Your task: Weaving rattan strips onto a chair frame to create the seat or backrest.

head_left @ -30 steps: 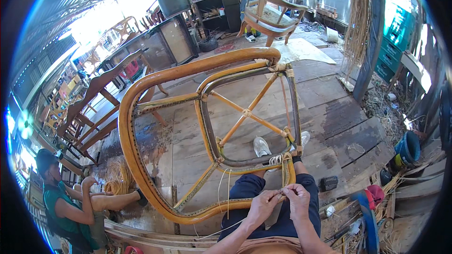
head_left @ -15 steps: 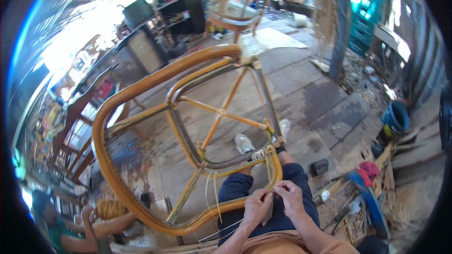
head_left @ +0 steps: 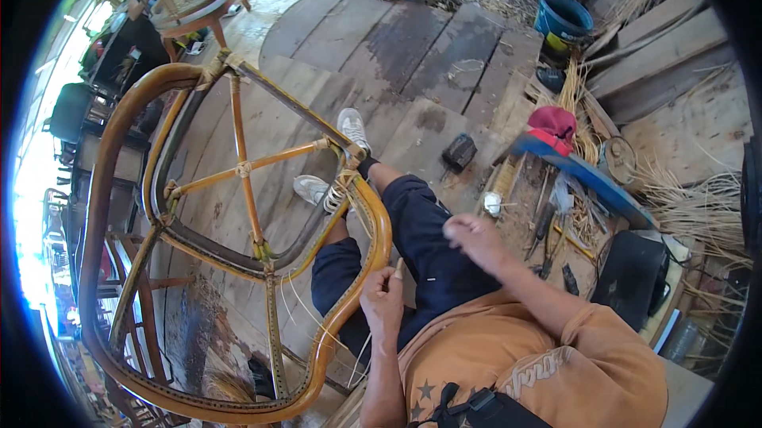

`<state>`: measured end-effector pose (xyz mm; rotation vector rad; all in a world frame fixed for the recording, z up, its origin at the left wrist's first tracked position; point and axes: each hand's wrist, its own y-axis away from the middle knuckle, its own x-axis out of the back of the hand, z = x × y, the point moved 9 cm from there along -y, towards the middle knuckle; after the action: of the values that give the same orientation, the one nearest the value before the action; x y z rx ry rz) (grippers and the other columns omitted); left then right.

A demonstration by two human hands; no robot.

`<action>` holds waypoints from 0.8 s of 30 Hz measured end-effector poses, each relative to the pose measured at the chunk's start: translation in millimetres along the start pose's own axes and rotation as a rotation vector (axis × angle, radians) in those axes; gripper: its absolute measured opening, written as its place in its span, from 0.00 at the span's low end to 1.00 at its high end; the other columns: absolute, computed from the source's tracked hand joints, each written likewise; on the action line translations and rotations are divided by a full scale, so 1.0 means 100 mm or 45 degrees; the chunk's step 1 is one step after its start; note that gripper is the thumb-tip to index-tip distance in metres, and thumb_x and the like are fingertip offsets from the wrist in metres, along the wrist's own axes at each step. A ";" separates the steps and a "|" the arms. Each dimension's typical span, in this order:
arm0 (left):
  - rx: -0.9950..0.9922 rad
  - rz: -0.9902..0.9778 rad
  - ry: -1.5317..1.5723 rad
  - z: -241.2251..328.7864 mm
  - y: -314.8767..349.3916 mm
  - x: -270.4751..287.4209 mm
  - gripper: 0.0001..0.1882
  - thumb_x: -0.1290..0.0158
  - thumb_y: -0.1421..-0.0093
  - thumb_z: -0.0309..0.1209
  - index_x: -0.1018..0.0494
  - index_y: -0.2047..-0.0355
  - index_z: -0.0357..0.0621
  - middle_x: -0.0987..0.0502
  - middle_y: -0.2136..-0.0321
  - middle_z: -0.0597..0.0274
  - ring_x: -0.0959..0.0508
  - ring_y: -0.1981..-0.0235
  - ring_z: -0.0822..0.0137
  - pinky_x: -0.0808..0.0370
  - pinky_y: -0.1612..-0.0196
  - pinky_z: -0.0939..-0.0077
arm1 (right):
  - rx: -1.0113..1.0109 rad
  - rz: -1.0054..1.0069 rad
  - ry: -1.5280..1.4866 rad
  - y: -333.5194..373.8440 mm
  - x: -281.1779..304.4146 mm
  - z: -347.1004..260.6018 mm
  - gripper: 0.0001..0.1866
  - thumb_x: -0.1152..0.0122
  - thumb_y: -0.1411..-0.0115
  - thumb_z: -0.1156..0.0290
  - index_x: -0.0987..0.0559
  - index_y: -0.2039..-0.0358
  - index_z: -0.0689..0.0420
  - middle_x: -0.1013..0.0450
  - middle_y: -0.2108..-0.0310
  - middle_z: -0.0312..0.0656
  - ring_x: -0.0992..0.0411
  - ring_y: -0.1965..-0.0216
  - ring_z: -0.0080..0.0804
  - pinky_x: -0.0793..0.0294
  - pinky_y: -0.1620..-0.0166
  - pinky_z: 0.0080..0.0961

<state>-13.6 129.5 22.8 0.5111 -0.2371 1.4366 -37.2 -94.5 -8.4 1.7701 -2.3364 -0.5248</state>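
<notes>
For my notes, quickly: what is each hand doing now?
Left hand: closed, pinching a thin pale cane strand beside the curved rattan frame.
Right hand: raised, loosely curled, apparently empty.

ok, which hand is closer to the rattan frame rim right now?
Left. The left hand sits against the curved rim of the rattan frame, fingers pinched on a thin strand. The right hand is raised over the lap, off to the right and clear of the rim.

One view only: head cam, fisheye, looking steeply down over your chest and lap, tilted a bit to your left. Near: your left hand [head_left: 382, 298] and right hand [head_left: 470, 235]. Farther: rattan frame [head_left: 238, 170], plank floor [head_left: 444, 55]. Edges bend twd rim.
</notes>
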 end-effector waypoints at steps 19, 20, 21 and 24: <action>0.198 -0.621 0.083 0.15 -0.49 -1.79 0.11 0.51 0.45 0.33 0.28 0.71 0.36 0.28 0.86 0.62 0.28 0.86 0.74 0.32 0.81 0.80 | 0.208 0.580 0.422 0.03 1.44 0.52 0.09 0.52 0.40 0.69 0.28 0.68 0.62 0.33 0.77 0.37 0.32 0.78 0.21 0.32 0.73 0.18; 0.228 -0.625 0.094 0.12 -0.51 -1.85 0.11 0.51 0.46 0.33 0.28 0.72 0.35 0.28 0.86 0.60 0.27 0.86 0.72 0.31 0.79 0.77 | 0.185 0.600 0.398 0.03 1.47 0.55 0.08 0.51 0.40 0.69 0.28 0.68 0.62 0.33 0.77 0.37 0.32 0.78 0.21 0.32 0.73 0.18; 0.234 -0.626 0.094 0.08 -0.53 -1.90 0.11 0.51 0.46 0.33 0.28 0.72 0.35 0.28 0.86 0.60 0.27 0.86 0.72 0.31 0.79 0.77 | 0.162 0.619 0.373 0.03 1.50 0.59 0.08 0.51 0.41 0.70 0.28 0.68 0.61 0.32 0.77 0.37 0.32 0.78 0.22 0.32 0.72 0.18; 0.290 -0.650 0.131 0.00 -0.58 -1.99 0.11 0.51 0.45 0.33 0.28 0.69 0.37 0.31 0.87 0.65 0.32 0.88 0.77 0.36 0.85 0.83 | 0.132 0.560 0.448 -0.02 1.51 0.65 0.07 0.49 0.42 0.71 0.28 0.68 0.61 0.32 0.78 0.39 0.31 0.77 0.23 0.32 0.71 0.20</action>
<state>16.2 -49.0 -78.8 0.6283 0.1372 0.9888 -99.9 -227.7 -81.2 1.1968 -2.4135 -0.0215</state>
